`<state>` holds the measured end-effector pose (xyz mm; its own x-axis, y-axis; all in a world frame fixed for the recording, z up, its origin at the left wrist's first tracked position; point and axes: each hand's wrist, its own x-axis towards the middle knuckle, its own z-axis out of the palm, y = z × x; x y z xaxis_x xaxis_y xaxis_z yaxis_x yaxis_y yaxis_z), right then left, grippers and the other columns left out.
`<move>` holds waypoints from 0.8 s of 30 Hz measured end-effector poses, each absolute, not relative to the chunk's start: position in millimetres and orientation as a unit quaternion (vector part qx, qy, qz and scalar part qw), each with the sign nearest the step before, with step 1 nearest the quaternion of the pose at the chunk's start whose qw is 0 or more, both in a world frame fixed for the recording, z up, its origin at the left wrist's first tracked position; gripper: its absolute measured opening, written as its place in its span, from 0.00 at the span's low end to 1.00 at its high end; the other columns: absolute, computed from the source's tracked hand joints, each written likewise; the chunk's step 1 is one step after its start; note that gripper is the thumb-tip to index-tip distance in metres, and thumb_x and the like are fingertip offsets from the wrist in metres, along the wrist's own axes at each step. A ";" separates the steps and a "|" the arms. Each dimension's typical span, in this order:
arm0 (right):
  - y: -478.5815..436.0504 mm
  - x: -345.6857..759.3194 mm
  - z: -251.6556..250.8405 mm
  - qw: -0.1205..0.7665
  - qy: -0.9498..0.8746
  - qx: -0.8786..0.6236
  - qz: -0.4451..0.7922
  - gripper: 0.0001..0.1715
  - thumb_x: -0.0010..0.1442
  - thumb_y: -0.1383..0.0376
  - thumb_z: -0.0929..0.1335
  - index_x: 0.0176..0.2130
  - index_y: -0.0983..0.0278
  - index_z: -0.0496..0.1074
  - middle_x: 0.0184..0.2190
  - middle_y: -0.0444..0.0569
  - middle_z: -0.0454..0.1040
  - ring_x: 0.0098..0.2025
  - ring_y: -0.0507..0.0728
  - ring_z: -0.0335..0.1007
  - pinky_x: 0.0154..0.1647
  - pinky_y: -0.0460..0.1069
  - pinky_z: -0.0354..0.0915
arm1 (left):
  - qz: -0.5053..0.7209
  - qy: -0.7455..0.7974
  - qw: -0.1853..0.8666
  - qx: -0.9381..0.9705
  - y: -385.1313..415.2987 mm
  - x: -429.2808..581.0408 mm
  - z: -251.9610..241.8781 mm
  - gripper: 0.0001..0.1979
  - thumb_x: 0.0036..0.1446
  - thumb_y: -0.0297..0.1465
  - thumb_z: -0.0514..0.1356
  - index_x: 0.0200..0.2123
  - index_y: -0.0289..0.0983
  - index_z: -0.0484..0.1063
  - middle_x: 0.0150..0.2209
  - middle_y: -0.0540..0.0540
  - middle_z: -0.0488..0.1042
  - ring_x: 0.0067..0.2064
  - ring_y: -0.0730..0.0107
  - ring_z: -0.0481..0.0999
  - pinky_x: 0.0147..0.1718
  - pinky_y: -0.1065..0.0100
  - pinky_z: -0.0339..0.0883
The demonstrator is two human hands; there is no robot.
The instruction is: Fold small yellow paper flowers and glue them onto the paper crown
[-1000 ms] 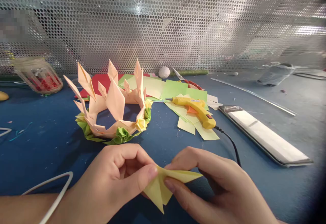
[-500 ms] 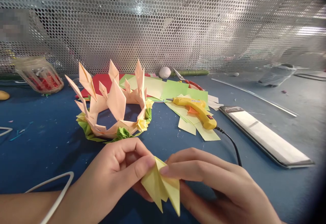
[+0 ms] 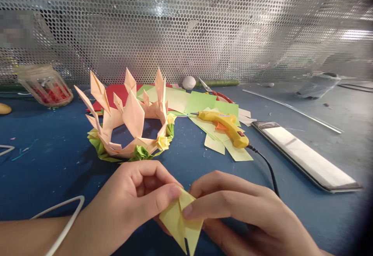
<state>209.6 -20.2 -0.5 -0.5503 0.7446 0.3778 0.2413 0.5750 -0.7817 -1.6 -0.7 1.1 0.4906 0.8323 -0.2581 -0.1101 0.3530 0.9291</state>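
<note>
Between my two hands is a folded piece of yellow paper, its creased flaps pointing down toward me. My left hand pinches its upper left edge between thumb and fingers. On its right side, the fingers of my right hand press against a flap, with the thumb side partly hidden below. Just beyond my left hand stands a peach paper crown with tall folded points. Green and yellow paper flowers, including a green one and a yellow one, ring its base.
A yellow glue gun with a black cord lies on green and yellow paper sheets. To its right rests a phone. Farther back are scissors, a clear stick, a jar and a perforated metal screen.
The paper's two lower flaps have come closer together and lie flatter. Both hands have shifted slightly down, with the right fingers moving lower on the paper.
</note>
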 end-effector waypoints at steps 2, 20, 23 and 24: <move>-20.3 209.4 -0.8 0.361 -0.799 -0.303 0.372 0.13 0.60 0.77 0.70 0.41 0.63 0.79 0.38 0.49 0.77 0.36 0.49 0.78 0.42 0.38 0.72 | 0.325 0.385 0.726 0.468 -0.3 -1.1 0.5 0.08 0.59 0.28 0.66 0.27 0.41 0.80 0.24 0.60 0.80 0.27 0.83 0.77 0.26 0.87 0.69; -22.0 198.3 -2.7 0.289 -0.626 -0.488 0.535 0.08 0.58 0.61 0.72 0.28 0.61 0.78 0.24 0.44 0.80 0.27 0.52 0.76 0.29 0.43 0.69 | 0.313 0.443 0.606 0.581 -8.6 -2.3 -1.3 0.03 0.53 0.28 0.68 0.27 0.42 0.83 0.25 0.55 0.83 0.27 0.75 0.78 0.26 0.80 0.70; -25.0 198.3 -3.0 0.297 -0.603 -0.500 0.546 0.07 0.57 0.62 0.72 0.28 0.61 0.79 0.23 0.44 0.81 0.27 0.53 0.77 0.30 0.44 0.70 | 0.320 0.449 0.590 0.590 -9.3 -3.3 -0.5 0.04 0.51 0.28 0.69 0.28 0.44 0.84 0.25 0.55 0.84 0.27 0.75 0.79 0.26 0.80 0.70; -25.7 198.2 -3.1 0.298 -0.601 -0.502 0.547 0.07 0.56 0.62 0.72 0.28 0.61 0.79 0.23 0.45 0.81 0.27 0.53 0.77 0.30 0.44 0.70 | 0.321 0.445 0.594 0.588 -9.5 -3.6 -0.4 0.05 0.51 0.27 0.69 0.27 0.44 0.84 0.25 0.55 0.84 0.27 0.74 0.80 0.27 0.79 0.70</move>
